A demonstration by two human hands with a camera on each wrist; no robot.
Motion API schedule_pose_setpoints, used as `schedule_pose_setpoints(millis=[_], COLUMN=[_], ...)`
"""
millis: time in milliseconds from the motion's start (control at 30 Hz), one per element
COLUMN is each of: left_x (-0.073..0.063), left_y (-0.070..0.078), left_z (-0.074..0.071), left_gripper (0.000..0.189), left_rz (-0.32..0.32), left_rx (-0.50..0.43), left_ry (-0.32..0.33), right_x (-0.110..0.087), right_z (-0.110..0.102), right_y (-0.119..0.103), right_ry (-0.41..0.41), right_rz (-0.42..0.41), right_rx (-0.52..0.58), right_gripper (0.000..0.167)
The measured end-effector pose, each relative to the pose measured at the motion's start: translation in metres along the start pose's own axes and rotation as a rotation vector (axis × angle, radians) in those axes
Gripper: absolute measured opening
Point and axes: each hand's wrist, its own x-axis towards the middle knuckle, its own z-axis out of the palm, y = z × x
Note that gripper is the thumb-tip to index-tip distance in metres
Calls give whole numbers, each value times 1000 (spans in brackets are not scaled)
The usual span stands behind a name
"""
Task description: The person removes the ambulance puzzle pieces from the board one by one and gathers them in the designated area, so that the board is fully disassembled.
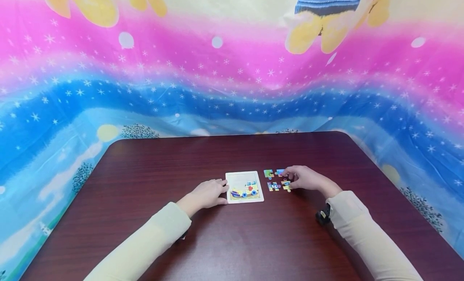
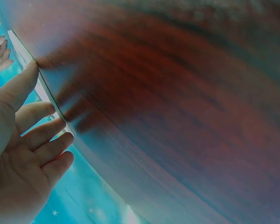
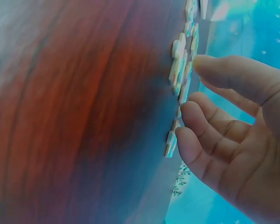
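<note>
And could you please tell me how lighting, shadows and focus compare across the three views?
Head: bright, with a pale sheen on the near table; left wrist: dimmer, with dark, finger-like streaks, apparently shadows, beside the left hand; right wrist: soft and bluish, the puzzle pieces blurred and seen nearly edge-on.

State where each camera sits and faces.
Head: on the head, facing forward and down at the table; left hand, right hand, sleeves show.
Left wrist: on that wrist, facing the tray; both hands show.
Right wrist: on that wrist, facing the puzzle pieces; only the right hand shows.
Head and right wrist share the puzzle pieces.
</note>
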Motion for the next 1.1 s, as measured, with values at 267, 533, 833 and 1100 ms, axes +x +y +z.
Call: schedule_pose_setpoints(millis=[267, 533, 833, 1100], left_x=[0, -1, 0, 0], left_y=[0, 0, -1, 0], left_z=[0, 0, 1, -1], left_gripper=[38, 39, 38, 36], left_rz=[15, 13, 15, 9], left_rx=[0, -6, -10, -10], left_ry=[14, 13, 24, 12], right_x=[6, 15, 27, 35], right_z=[2, 7, 20, 31], right_y=[-12, -28, -45, -58], right_ry=[39, 48, 42, -12], right_rz=[-88, -104, -129, -128], right_rx=[-21, 7, -16, 1], right_gripper=[33, 37, 38, 39])
